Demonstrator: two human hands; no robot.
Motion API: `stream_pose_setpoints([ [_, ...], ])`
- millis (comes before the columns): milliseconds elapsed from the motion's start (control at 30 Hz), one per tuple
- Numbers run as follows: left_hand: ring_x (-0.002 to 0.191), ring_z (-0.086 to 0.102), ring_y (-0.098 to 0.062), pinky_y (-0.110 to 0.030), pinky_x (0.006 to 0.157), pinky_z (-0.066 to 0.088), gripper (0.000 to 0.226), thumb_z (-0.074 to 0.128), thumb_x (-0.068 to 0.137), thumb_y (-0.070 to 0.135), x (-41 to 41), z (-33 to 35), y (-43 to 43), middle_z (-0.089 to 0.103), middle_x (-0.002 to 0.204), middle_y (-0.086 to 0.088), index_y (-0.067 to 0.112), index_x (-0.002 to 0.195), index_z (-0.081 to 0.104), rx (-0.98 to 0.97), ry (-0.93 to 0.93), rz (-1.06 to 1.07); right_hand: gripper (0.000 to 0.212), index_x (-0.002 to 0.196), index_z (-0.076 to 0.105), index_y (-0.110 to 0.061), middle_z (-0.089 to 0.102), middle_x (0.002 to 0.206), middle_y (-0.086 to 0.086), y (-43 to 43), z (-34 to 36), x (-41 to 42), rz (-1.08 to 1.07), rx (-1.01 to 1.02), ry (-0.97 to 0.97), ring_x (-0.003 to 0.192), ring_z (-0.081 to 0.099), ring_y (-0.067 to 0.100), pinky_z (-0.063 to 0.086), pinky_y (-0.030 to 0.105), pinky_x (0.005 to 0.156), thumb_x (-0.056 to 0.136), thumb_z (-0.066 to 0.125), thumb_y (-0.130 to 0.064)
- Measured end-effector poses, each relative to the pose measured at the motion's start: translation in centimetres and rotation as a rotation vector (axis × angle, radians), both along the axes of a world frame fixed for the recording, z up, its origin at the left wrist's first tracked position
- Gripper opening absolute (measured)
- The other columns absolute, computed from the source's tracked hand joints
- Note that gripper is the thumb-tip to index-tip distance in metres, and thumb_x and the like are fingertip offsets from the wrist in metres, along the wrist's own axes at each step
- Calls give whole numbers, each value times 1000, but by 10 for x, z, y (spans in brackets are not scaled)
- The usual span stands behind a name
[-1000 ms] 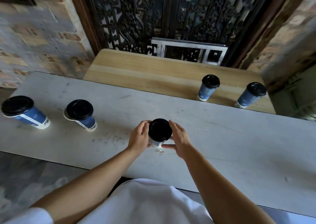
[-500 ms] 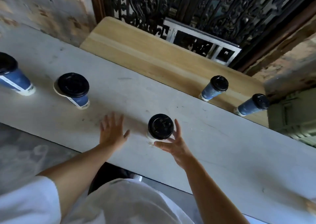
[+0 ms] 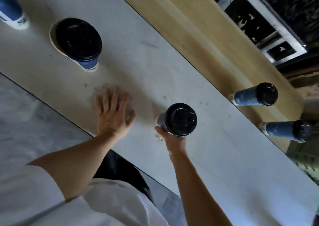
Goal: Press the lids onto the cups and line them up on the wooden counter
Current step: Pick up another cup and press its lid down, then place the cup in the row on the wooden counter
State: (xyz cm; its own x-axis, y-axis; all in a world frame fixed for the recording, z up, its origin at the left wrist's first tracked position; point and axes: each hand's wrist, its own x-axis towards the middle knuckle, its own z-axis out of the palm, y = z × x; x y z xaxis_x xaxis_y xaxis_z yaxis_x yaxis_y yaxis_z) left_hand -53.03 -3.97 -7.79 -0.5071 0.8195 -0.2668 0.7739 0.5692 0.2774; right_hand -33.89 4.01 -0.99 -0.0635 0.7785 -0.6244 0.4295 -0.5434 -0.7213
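Head view, tilted. I see a pale grey stone-like worktop (image 3: pixel 172 66), flat, scuffed and speckled, running across the frame; butted along its far edge lies the wooden counter (image 3: pixel 198 35), smooth, light yellow, with a straight grain. Beyond that stands a white metal frame (image 3: pixel 283 40) before dark ornamental ironwork. My white sleeve (image 3: pixel 34 196) fills the lower left corner.

Cups in view: five, all paper cylinders tapering toward the base, blue-walled, four showing round black plastic lids. Two stand on the wooden counter at right, the nearer-left counter cup (image 3: pixel 255 95) and the right counter cup (image 3: pixel 288 130), close together but apart. Two stand on the grey worktop at left: a lidded cup (image 3: pixel 78 40) whose lid sits off-centre, and a cropped cup (image 3: pixel 10 6) at the frame edge, lid out of view. The fifth, the held cup (image 3: pixel 179 119), is wrapped from below by my right hand (image 3: pixel 172 139), above the grey worktop, lid seated.

My left hand (image 3: pixel 112 115) lies flat, fingers spread, on the grey worktop, grasping nothing, between the lidded cup and the held cup.
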Motion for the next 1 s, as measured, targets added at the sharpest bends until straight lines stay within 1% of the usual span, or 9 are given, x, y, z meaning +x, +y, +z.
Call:
stream_pose_setpoints([
  [133, 153, 5, -43, -61, 121, 0, 79, 35, 88, 59, 0, -1, 1, 11, 167, -12, 25, 157, 21, -1, 9, -8, 36, 82, 66, -28, 63, 73, -14, 20, 3, -24, 0, -79, -6, 51, 56, -15, 45, 6, 48, 74, 85, 1],
  [167, 152, 5, -44, -62, 121, 1, 79, 35, 88, 59, 0, -1, 1, 11, 167, -13, 24, 157, 21, -2, 15, -13, 36, 81, 65, -29, 64, 70, -16, 25, 3, -28, 11, -82, -13, 51, 56, -15, 46, 7, 50, 74, 85, 0],
  [300, 152, 3, -46, -65, 121, 6, 80, 32, 88, 61, 0, -1, -1, 12, 166, -15, 22, 157, 21, -41, 13, -17, 37, 83, 67, -33, 68, 70, -31, 39, 7, -50, 130, -37, -100, 71, 61, -15, 49, 14, 77, 70, 88, -6],
  [433, 153, 1, -45, -65, 121, 4, 80, 33, 88, 61, 1, -5, 1, 7, 168, -14, 24, 157, 20, -25, 11, 1, 30, 86, 70, -21, 70, 69, -21, 60, 8, -68, 210, -16, -90, 69, 62, -10, 48, 7, 70, 72, 86, 0],
  [600, 154, -1, -41, -64, 122, 5, 78, 32, 88, 62, -1, -6, 1, 3, 169, -11, 27, 157, 18, -21, 34, 9, 30, 98, 73, -5, 71, 80, -8, 72, 8, -81, 314, 28, -53, 75, 64, -2, 51, 12, 74, 72, 87, -3],
  [733, 154, 3, -38, -60, 123, 4, 73, 39, 86, 57, -3, 0, 3, 14, 167, -8, 28, 152, 28, 43, 31, 54, 31, 95, 72, -21, 70, 82, -12, 77, 6, -76, 436, 41, -103, 76, 63, -1, 51, 17, 71, 71, 89, -14],
  [833, 153, 12, -37, -57, 124, 7, 65, 46, 87, 46, 0, 2, 2, 23, 165, -8, 25, 148, 35, 129, 9, 104, 32, 85, 66, -33, 66, 80, -15, 74, 8, -57, 534, 74, -168, 70, 59, -6, 49, 12, 61, 69, 90, -20],
  [933, 152, 16, -38, -54, 124, 10, 60, 44, 89, 43, 7, 2, -1, 28, 163, -11, 23, 146, 38, 136, 13, 184, 34, 78, 62, -37, 65, 79, -19, 63, 14, -30, 595, 137, -222, 73, 59, -5, 52, 22, 72, 68, 90, -23],
  [1000, 151, 18, -41, -54, 124, 10, 57, 45, 91, 38, 23, 2, -3, 28, 163, -15, 20, 146, 40, 147, 1, 340, 35, 91, 64, -33, 68, 86, -15, 57, 24, -14, 615, 165, -269, 81, 64, 4, 51, 26, 77, 68, 89, -27],
])
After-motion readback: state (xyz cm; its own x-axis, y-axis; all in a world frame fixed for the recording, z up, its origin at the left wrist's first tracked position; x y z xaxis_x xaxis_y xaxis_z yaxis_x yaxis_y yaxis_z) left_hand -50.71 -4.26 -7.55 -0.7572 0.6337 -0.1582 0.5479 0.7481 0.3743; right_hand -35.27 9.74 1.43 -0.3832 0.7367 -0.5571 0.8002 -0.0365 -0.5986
